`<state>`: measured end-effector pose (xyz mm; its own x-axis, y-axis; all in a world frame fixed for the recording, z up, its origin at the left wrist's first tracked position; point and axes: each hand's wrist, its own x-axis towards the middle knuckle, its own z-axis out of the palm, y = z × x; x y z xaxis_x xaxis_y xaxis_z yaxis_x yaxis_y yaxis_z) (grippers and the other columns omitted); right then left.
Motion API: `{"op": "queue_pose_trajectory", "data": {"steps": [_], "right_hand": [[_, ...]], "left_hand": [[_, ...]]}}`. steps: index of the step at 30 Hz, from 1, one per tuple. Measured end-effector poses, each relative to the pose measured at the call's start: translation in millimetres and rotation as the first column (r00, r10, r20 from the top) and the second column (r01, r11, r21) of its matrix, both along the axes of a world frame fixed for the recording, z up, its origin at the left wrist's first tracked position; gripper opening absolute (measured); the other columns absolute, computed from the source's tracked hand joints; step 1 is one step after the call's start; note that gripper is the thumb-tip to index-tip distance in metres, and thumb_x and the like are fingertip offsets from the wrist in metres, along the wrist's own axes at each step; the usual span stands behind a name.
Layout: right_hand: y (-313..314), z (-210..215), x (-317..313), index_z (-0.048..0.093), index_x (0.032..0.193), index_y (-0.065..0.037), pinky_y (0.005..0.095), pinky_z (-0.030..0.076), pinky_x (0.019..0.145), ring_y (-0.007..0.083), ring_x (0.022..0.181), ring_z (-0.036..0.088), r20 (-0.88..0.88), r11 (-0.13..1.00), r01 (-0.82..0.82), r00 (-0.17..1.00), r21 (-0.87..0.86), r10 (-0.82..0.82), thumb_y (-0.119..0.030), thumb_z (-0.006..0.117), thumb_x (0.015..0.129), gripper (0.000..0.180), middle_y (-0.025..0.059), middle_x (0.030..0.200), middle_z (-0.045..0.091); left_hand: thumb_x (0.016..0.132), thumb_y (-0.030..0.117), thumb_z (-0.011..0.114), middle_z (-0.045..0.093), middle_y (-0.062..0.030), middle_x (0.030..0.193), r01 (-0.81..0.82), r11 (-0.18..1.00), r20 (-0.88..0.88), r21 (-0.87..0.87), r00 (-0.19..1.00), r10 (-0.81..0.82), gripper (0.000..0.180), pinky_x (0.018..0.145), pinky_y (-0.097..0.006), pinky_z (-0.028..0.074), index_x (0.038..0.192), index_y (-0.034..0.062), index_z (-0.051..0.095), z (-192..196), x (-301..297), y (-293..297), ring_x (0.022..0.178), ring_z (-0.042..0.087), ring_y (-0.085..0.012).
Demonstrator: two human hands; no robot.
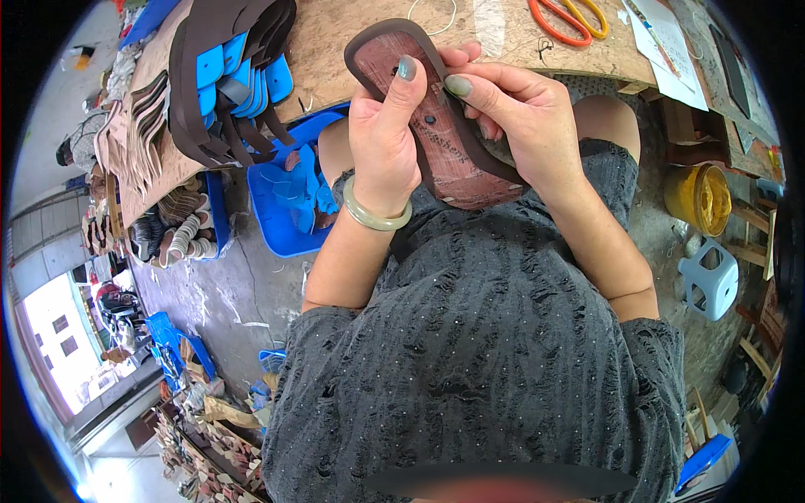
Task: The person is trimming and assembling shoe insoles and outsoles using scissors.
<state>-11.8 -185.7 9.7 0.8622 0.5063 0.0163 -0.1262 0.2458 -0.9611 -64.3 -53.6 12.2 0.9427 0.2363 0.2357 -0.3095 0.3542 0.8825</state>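
I hold a reddish-brown sandal sole with a dark brown rim, upright over my lap at the workbench edge. My left hand grips its left side, thumb pressed on the sole's face near the top. On that wrist sits a pale green bangle. My right hand grips the right side, its thumb and fingers pinching the dark brown strap against the sole.
The wooden workbench carries a stack of dark brown straps and blue pieces, and orange and yellow scissors. A blue tray of parts stands on the floor to my left. A yellow bucket and grey stool stand to my right.
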Motion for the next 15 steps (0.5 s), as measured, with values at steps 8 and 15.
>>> {"op": "queue_pose_trajectory", "data": {"steps": [8,15], "right_hand": [[7,-6,1,0.07,0.104,-0.004,0.0164,0.037,0.048,0.0004,0.053,0.047,0.072,0.995,-0.019,0.997,-0.095,0.026,-0.02,0.066,0.087,0.024,-0.0052,0.065,0.057],[-2,-13,36,0.065,0.105,-0.004,0.0157,0.039,0.051,0.004,0.058,0.055,-0.262,0.909,-0.344,0.878,0.235,0.4,-0.016,0.062,0.087,0.021,0.0009,0.079,0.064]], "left_hand": [[0.088,0.009,0.063,0.066,-0.0146,0.102,-0.123,0.992,-0.134,-0.018,0.984,0.12,0.019,0.073,-0.03,0.054,0.102,-0.0041,0.061,2,-3,-5,0.082,0.064,-0.0187],[0.089,0.007,0.06,0.066,-0.0107,0.101,-0.108,0.989,-0.161,-0.099,0.983,0.091,0.017,0.075,-0.028,0.052,0.103,-0.0036,0.061,-10,0,6,0.083,0.063,-0.0156]]}}
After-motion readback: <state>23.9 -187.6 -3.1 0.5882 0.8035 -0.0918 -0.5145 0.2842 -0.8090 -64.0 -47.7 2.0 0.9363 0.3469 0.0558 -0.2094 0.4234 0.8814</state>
